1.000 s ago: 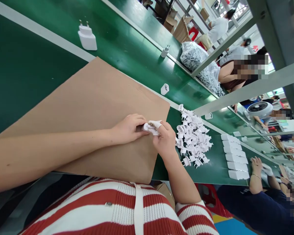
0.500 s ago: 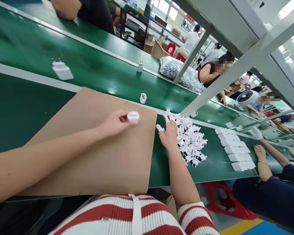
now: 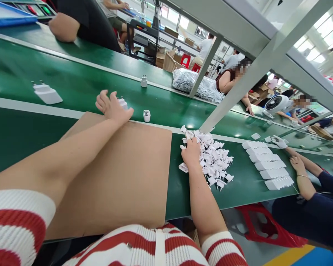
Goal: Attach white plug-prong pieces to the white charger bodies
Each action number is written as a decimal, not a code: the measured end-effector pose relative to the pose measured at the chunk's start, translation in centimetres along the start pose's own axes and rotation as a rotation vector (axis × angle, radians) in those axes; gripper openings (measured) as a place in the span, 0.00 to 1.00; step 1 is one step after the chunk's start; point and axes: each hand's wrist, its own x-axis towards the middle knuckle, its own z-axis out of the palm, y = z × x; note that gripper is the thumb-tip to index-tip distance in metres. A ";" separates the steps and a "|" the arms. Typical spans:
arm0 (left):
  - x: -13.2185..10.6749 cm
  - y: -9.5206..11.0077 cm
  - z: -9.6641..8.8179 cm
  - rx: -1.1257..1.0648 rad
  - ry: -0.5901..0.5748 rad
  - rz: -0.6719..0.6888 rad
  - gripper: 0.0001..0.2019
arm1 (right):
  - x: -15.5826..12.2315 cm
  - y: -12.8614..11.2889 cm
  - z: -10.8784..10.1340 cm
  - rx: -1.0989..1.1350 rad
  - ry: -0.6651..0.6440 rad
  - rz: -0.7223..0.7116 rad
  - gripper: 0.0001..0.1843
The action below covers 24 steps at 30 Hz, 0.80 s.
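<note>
My left hand (image 3: 113, 108) is over the green conveyor belt with its fingers spread. A white charger plug (image 3: 123, 103) stands on the belt right behind it, partly covered by the hand; whether they touch cannot be told. My right hand (image 3: 191, 150), with white covers on its thumb and a finger, reaches into the left side of a heap of white plug pieces (image 3: 215, 160). Its fingers are bent among the pieces, and white on white hides whether one is gripped. A sheet of brown cardboard (image 3: 127, 173) lies under my left forearm.
More white chargers stand on the belt: a large-looking one (image 3: 47, 93), a small one (image 3: 143, 81) and one with its ports showing (image 3: 147, 115). A slanted grey post (image 3: 224, 98) rises behind the heap. Rows of white blocks (image 3: 266, 164) lie before a co-worker's hands (image 3: 296, 166).
My left hand has moved from above the cardboard out to the belt and let go of the charger plug it carried. My right hand has reached into the heap's edge. The view has shifted.
</note>
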 end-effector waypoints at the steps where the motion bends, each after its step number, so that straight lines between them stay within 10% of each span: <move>1: -0.4 0.4 0.5 0.000 0.030 0.121 0.40 | 0.0 0.0 0.0 0.039 0.009 -0.014 0.30; 7: 0.4 1.7 4.2 0.008 -0.474 0.310 0.36 | 0.3 0.3 0.2 0.409 0.136 -0.029 0.25; 12: -0.7 2.5 2.1 -0.066 -0.436 0.419 0.26 | -0.4 -0.7 -0.4 1.159 0.141 -0.018 0.22; 18: -10.6 2.9 -3.6 -0.210 -0.463 0.576 0.21 | -2.2 -2.6 -1.1 1.444 -0.187 -0.042 0.28; 24: -18.4 1.7 -4.6 -0.436 -0.640 0.306 0.31 | -3.1 -3.7 -0.1 1.212 -0.161 -0.150 0.21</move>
